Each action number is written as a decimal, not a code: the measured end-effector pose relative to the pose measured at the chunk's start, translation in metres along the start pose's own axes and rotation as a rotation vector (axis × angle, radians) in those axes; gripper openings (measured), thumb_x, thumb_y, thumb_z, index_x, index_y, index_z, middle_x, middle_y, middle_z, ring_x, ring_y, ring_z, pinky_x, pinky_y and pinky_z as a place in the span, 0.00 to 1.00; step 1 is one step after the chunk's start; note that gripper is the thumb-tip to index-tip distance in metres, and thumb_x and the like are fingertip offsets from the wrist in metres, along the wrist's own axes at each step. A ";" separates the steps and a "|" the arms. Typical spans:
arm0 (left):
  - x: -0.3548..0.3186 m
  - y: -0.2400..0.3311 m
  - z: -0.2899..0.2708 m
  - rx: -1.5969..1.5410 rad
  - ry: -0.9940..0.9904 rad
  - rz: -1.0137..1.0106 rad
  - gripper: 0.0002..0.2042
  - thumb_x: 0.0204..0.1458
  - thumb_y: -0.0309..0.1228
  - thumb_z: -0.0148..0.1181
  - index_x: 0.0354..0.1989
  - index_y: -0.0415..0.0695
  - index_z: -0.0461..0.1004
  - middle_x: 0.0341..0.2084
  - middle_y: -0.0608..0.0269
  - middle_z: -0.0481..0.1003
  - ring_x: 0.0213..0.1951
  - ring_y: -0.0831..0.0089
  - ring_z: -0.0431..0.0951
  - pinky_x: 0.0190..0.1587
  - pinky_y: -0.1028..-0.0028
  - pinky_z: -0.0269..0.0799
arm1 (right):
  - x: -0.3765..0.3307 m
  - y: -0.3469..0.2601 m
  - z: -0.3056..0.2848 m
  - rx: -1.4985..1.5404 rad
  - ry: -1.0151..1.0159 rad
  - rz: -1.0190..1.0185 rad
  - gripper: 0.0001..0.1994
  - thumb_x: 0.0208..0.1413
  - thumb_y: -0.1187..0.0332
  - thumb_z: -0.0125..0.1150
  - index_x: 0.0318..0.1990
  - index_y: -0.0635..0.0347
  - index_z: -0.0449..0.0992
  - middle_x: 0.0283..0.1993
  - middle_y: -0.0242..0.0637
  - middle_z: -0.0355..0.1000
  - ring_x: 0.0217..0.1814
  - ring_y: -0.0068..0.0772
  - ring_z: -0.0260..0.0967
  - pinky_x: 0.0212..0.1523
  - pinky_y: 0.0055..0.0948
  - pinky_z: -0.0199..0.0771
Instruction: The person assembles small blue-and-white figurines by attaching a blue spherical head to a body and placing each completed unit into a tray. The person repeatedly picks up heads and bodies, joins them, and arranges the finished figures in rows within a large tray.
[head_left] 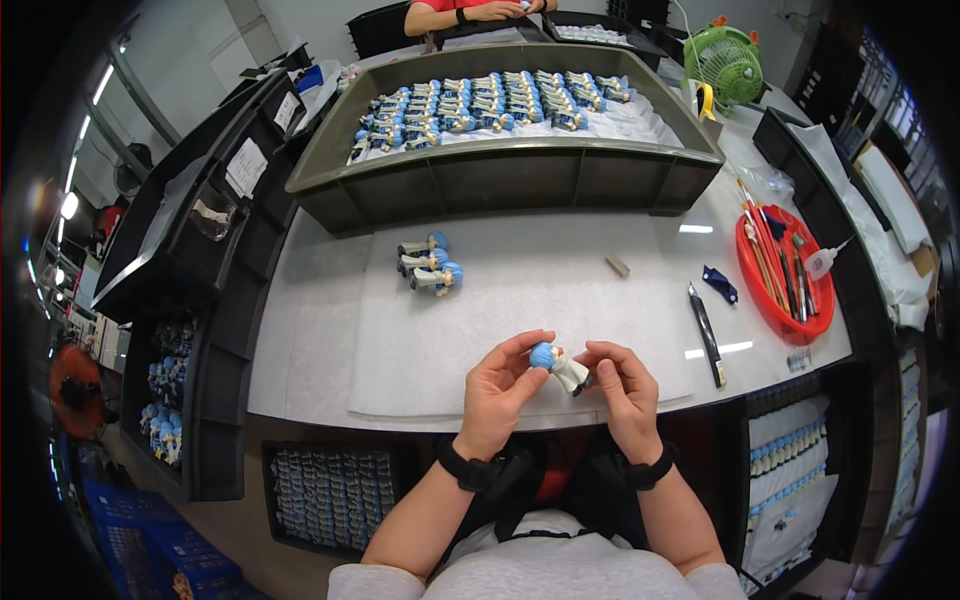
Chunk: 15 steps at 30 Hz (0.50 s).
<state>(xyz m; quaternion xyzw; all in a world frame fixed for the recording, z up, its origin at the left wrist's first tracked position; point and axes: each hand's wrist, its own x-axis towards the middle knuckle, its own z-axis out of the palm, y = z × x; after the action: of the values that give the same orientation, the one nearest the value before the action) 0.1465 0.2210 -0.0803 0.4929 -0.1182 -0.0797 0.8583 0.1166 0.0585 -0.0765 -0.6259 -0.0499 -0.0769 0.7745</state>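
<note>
A small figurine [569,373] with blue hair, a white robe and dark feet lies tilted between my two hands above the front of the table. My left hand [497,394] pinches its blue head end between thumb and fingers. My right hand [624,397] is curled round the feet end, its thumb and fingertips at the dark shoes. To the left on the white sheet [400,365], 3 similar figurines [430,265] lie side by side. A dark wristband shows on each of my wrists.
A large grey-green tray [500,185] with rows of figurines stands at the back. On the right are a craft knife [706,335], a red basket [825,315] of brushes and a green fan [722,66]. Black crates [215,400] flank the table. A co-worker's hands [495,11] are beyond the tray.
</note>
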 end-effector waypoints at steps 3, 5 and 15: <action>0.002 -0.001 0.000 0.002 -0.017 0.004 0.19 0.49 0.14 0.55 0.52 0.35 0.67 0.48 0.55 0.71 0.49 0.69 0.72 0.54 0.71 0.66 | -0.001 -0.003 0.003 -0.020 0.009 0.009 0.12 0.57 0.73 0.54 0.48 0.68 0.70 0.40 0.39 0.72 0.38 0.24 0.69 0.39 0.20 0.70; 0.004 -0.001 0.001 0.012 -0.058 -0.010 0.20 0.47 0.13 0.56 0.51 0.34 0.68 0.48 0.56 0.72 0.50 0.71 0.72 0.54 0.73 0.66 | 0.003 0.010 0.004 -0.119 0.006 -0.135 0.12 0.54 0.74 0.58 0.45 0.67 0.72 0.38 0.38 0.73 0.37 0.23 0.70 0.37 0.19 0.70; 0.004 -0.010 -0.022 0.178 -0.002 -0.032 0.19 0.57 0.25 0.49 0.58 0.39 0.59 0.57 0.55 0.62 0.54 0.69 0.64 0.57 0.72 0.60 | -0.041 -0.031 -0.090 0.093 0.236 -0.121 0.15 0.55 0.80 0.54 0.51 0.65 0.69 0.46 0.34 0.69 0.49 0.22 0.66 0.49 0.22 0.70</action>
<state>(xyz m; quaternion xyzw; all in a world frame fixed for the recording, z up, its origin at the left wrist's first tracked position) 0.1565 0.2326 -0.0992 0.5689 -0.1180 -0.0831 0.8096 0.0690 -0.0333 -0.0728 -0.5718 0.0003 -0.1940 0.7971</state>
